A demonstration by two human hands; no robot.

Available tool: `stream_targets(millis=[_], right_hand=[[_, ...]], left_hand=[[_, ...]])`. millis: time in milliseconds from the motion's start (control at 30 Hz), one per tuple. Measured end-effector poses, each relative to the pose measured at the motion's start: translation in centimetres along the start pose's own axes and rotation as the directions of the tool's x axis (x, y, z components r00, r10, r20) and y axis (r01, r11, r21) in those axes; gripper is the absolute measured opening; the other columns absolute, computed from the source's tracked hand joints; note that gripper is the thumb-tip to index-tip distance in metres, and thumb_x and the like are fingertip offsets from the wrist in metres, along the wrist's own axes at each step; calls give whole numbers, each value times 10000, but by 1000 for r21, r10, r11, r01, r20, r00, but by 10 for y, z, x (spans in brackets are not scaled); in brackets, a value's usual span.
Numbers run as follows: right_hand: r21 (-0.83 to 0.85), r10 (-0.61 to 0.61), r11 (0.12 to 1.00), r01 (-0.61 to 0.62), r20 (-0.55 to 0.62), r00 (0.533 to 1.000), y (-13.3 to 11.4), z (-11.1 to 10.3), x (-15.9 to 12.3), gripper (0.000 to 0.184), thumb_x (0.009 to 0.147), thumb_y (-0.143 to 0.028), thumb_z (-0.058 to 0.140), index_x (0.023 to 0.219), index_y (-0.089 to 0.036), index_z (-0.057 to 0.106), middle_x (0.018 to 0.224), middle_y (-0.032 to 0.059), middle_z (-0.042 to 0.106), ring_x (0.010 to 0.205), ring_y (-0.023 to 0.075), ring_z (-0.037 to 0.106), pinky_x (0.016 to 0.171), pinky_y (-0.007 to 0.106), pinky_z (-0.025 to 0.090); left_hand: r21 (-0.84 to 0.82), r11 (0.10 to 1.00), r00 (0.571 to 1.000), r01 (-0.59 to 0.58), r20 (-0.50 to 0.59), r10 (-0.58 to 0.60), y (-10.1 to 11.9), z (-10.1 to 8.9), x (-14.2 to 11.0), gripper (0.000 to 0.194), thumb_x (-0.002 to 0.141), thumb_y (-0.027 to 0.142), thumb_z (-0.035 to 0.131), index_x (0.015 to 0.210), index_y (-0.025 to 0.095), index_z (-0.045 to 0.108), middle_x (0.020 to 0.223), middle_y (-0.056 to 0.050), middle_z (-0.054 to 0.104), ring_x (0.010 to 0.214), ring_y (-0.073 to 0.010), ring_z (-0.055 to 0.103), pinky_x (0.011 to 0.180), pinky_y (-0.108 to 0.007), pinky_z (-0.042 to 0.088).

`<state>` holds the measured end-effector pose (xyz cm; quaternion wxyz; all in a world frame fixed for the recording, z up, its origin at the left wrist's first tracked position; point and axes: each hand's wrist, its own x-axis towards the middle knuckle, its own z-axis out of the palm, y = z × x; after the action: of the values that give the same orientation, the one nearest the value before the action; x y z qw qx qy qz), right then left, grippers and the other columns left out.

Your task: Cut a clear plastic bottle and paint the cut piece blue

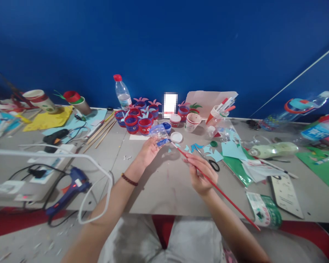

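My left hand (148, 150) holds a clear cut plastic bottle piece (160, 134) with blue paint on it, fingers curled under it. My right hand (201, 174) is closed on a long red-handled paintbrush (222, 191) whose tip points at the bottle piece. Just beyond lie a white paint-jar lid (176, 137) and an open blue paint pot (167, 127). Several red-and-blue painted cups (138, 122) with paper leaves stand behind them.
A blue glue gun (72, 188) and cables lie left on the grey table (159, 186). A water bottle (122, 93), a cup of pens (218, 109), scissors (212, 163), light-blue paper scraps (231, 149) and green sheets (322, 164) sit beyond and right.
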<state>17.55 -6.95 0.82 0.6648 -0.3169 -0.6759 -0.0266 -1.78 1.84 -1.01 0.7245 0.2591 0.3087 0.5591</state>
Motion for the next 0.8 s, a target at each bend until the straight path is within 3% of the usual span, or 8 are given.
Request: stream_targets(millis=[233, 333, 500, 800], right_hand=[[31, 107, 994, -104, -111, 988, 2, 1, -1, 364, 879, -44, 619, 1134, -278, 733, 1011, 44, 739, 854, 221, 778, 644, 333, 689], [26, 179, 984, -178, -71, 981, 3, 0, -2, 252, 925, -109, 588, 1085, -244, 730, 956, 55, 771, 844, 226, 777, 699, 363, 677], [33, 312, 949, -314, 45, 949, 5, 1, -5, 222, 1000, -169, 458, 1031, -219, 672, 1059, 87, 773, 1029, 220, 743, 899, 396, 618], [57, 397, 912, -407, 130, 909, 6, 4, -7, 243, 1023, -222, 409, 1197, -212, 579, 1231, 124, 685, 1185, 233, 674, 1024, 448, 544]], left_hand=[[71, 997, 997, -26, 72, 21, -2, 5, -4, 376, 699, 349, 845, 1003, 199, 683, 996, -65, 770, 1111, -269, 685, 1101, -455, 408], [92, 996, 994, -7, 105, -3, -2, 8, -7, 420, 688, 319, 854, 1042, 187, 672, 1022, -80, 767, 1078, -271, 696, 1096, -466, 405], [114, 992, 987, 52, 147, -68, -5, 13, -13, 464, 639, 312, 890, 1024, 163, 679, 1076, -114, 760, 1107, -295, 686, 1106, -483, 396], [135, 988, 972, 72, 213, -99, -13, 19, -15, 516, 618, 343, 907, 1068, 174, 719, 1190, -141, 736, 1242, -341, 624, 1156, -505, 353]])
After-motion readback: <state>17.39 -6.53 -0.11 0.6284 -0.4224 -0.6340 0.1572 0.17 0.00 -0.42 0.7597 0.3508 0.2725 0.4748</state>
